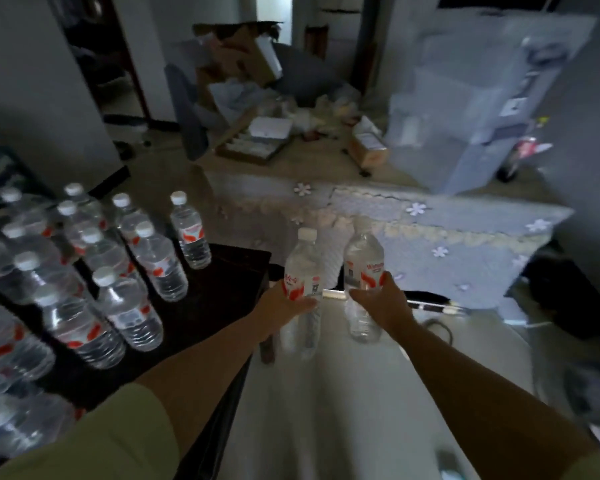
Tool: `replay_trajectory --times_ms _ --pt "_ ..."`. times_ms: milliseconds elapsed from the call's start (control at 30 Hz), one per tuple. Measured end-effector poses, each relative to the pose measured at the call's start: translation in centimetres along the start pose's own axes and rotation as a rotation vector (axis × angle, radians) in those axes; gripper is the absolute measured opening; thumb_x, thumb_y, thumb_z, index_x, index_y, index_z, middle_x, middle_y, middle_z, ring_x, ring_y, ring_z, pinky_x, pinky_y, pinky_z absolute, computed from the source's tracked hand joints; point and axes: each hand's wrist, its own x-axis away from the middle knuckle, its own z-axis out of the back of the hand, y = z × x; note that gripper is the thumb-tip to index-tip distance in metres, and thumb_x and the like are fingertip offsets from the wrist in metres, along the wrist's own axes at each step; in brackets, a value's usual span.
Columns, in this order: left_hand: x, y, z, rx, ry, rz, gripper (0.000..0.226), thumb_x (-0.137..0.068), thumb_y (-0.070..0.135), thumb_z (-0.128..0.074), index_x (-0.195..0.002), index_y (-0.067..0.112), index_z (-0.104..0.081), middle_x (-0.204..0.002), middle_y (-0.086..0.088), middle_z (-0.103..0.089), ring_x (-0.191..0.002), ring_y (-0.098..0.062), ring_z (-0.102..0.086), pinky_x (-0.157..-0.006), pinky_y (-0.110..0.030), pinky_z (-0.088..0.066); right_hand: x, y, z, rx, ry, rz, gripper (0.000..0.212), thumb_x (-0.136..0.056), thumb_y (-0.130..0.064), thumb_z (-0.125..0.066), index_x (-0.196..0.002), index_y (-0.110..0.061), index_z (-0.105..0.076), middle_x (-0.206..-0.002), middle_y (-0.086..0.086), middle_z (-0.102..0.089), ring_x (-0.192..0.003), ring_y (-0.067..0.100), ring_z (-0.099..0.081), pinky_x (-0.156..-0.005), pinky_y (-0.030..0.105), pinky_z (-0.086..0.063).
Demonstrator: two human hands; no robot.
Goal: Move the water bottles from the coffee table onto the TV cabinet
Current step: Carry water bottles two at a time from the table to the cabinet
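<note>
**A bottle in each hand, beside the crowded dark table**

On the left, a dark glossy table [219,271] carries a crowd of clear plastic water bottles with white caps and red-and-white labels [111,278] — all upright, packed close, running from the near left edge towards the far corner. One of them, the far-corner bottle [189,233], stands a little apart from the rest.

Just right of the table's edge, the left hand [284,308] is wrapped around the label of a clear white-capped bottle [303,289], fingers closed across its front. The bottle is upright, over a pale smooth surface [326,393]; whether its base touches cannot be told.

Beside it, close but apart, the right hand [381,303] clasps a second clear bottle with a red-and-white label [362,271] from the right side — thumb on the label. Its cap is blurred.

Beyond both lies a pale blue lace-edged cloth with white flowers [447,230], and farther off cardboard boxes [243,60] and clutter on the floor.
</note>
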Motion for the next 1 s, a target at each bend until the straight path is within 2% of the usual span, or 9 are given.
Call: replay_trajectory --times_ms 67,167,233,400,533,633,700,767,1000 --pt "-0.4 1.0 -1.6 -0.048 -0.052 -0.037 0.035 -0.082 0.018 -0.075 -0.114 0.022 -0.060 -0.104 0.007 -0.064 -0.099 -0.008 -0.060 -0.070 -0.005 -0.047 1.0 1.4 2.2 0.027 0.058 -0.024 0.061 -0.077 -0.032 -0.079 -0.124 -0.009 -0.047 -0.118 0.010 -0.062 -0.107 0.028 -0.061 -0.090 0.037 -0.049" --pt "-1.2 3.1 -5.1 -0.112 -0.134 -0.083 0.031 -0.076 0.030 -0.080 -0.102 0.029 -0.062 -0.103 0.003 -0.069 -0.100 -0.015 -0.065 -0.092 -0.031 -0.051 2.8 3.6 6.3 0.033 0.158 -0.074 0.065 -0.076 -0.034 -0.079 -0.127 -0.010 -0.047 -0.117 0.007 -0.063 -0.109 0.027 -0.060 -0.088 0.033 -0.047" --pt "-1.7 4.6 -7.8 -0.137 -0.194 -0.109 0.038 -0.066 0.039 -0.083 -0.098 0.028 -0.064 -0.102 0.002 -0.071 -0.099 -0.017 -0.067 -0.096 -0.037 -0.051 4.1 5.2 9.1 0.022 0.220 -0.107 0.064 -0.076 -0.034 -0.078 -0.126 -0.011 -0.047 -0.113 0.002 -0.062 -0.109 0.026 -0.060 -0.086 0.031 -0.045" --pt "-0.3 9.0 -16.4 -0.179 -0.367 -0.158 0.047 -0.063 0.040 -0.081 -0.105 0.027 -0.064 -0.103 0.002 -0.072 -0.095 -0.013 -0.067 -0.085 -0.024 -0.051 8.3 9.8 16.1 -0.042 0.382 -0.203 0.061 -0.075 -0.030 -0.079 -0.126 -0.014 -0.050 -0.112 0.003 -0.065 -0.098 0.018 -0.060 -0.081 0.025 -0.043" --pt "2.9 11.7 -24.8 -0.181 -0.530 -0.226 0.027 -0.078 0.024 -0.077 -0.099 0.028 -0.060 -0.089 0.011 -0.067 -0.080 -0.001 -0.063 -0.064 -0.008 -0.047 13.4 14.4 22.3 -0.059 0.503 -0.296 0.061 -0.073 -0.030 -0.080 -0.124 -0.013 -0.051 -0.112 0.005 -0.066 -0.103 0.024 -0.064 -0.086 0.031 -0.049" --pt "5.3 13.2 -31.3 -0.225 -0.627 -0.273 0.037 -0.077 0.027 -0.077 -0.110 0.023 -0.063 -0.099 0.003 -0.071 -0.093 -0.015 -0.067 -0.074 -0.024 -0.051 17.6 17.6 26.9 -0.072 0.585 -0.368 0.061 -0.074 -0.032 -0.080 -0.124 -0.013 -0.051 -0.112 0.006 -0.067 -0.102 0.024 -0.064 -0.088 0.035 -0.050" --pt "7.2 13.9 -35.7 -0.249 -0.659 -0.300 0.041 -0.073 0.031 -0.078 -0.111 0.025 -0.064 -0.100 0.002 -0.071 -0.094 -0.016 -0.067 -0.081 -0.031 -0.053 20.7 19.8 29.7 -0.060 0.636 -0.405 0.060 -0.074 -0.032 -0.079 -0.123 -0.013 -0.052 -0.111 0.005 -0.068 -0.100 0.024 -0.064 -0.088 0.036 -0.051" --pt "9.2 14.6 -39.3 -0.268 -0.717 -0.307 0.042 -0.072 0.032 -0.078 -0.111 0.026 -0.062 -0.101 0.004 -0.070 -0.096 -0.015 -0.066 -0.086 -0.031 -0.052 23.8 21.8 31.9 -0.060 0.698 -0.457 0.059 -0.073 -0.031 -0.079 -0.122 -0.013 -0.052 -0.108 0.004 -0.067 -0.096 0.022 -0.064 -0.084 0.033 -0.050" --pt "16.8 16.8 -50.6 -0.304 -0.990 -0.347 0.038 -0.075 0.020 -0.079 -0.109 0.015 -0.064 -0.100 0.001 -0.068 -0.091 -0.016 -0.065 -0.075 -0.022 -0.048 34.7 26.6 36.7 -0.110 0.922 -0.635 0.049 -0.079 -0.026 -0.075 -0.119 -0.009 -0.051 -0.094 0.000 -0.057 -0.078 0.014 -0.053 -0.065 0.022 -0.040"
